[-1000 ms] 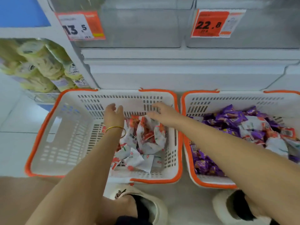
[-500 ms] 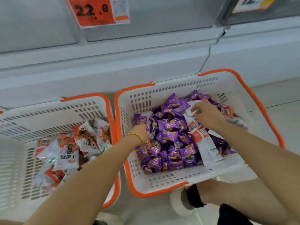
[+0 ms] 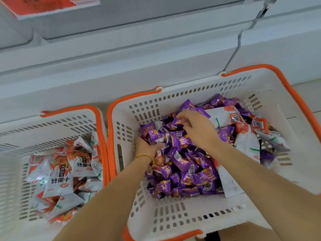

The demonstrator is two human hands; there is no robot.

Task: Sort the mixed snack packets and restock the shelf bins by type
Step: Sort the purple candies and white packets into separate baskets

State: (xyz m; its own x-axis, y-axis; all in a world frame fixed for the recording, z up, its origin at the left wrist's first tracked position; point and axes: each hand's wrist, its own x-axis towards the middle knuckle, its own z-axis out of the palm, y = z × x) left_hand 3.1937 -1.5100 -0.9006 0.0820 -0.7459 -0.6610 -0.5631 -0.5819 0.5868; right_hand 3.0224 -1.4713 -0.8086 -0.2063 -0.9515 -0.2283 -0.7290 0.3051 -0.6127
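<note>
**Working both hands inside the mixed basket**

Head view. Losing the fingertips of the left hand [image 3: 145, 146] under the purple packets [image 3: 187, 164], so not telling whether gripping anything there. Cropping the left basket [image 3: 52, 126] at the left and bottom edges, the right basket [image 3: 173, 216] at its near left corner, and the orange price tag [image 3: 43, 6] at the top edge; tag print too cut off to read. Blurring most packet print in the right basket, with only barcodes coming through.

Showing both baskets as white slotted plastic with orange rims, rectangular, walls flaring outward. Showing the purple packets as small glossy pillow wraps with crimped ends, and the white-and-red packets [image 3: 246, 141] as larger, flatter, crinkled pouches. Wearing a thin gold bracelet [image 3: 144, 156] on the left wrist.

Curling the right hand [image 3: 196, 127] fingers and thumb around one of the purple packets at the far side of the heap, pinching it. Holding a mix in the right basket: purple packets heaped at centre and left, white-and-red packets along the right side and poking out under the heap. Holding only white-and-red packets in the left basket, lying loose toward its right wall. Sitting just beside each other, rims touching or not being unclear, in front of the pale shelf base [image 3: 121, 58].
</note>
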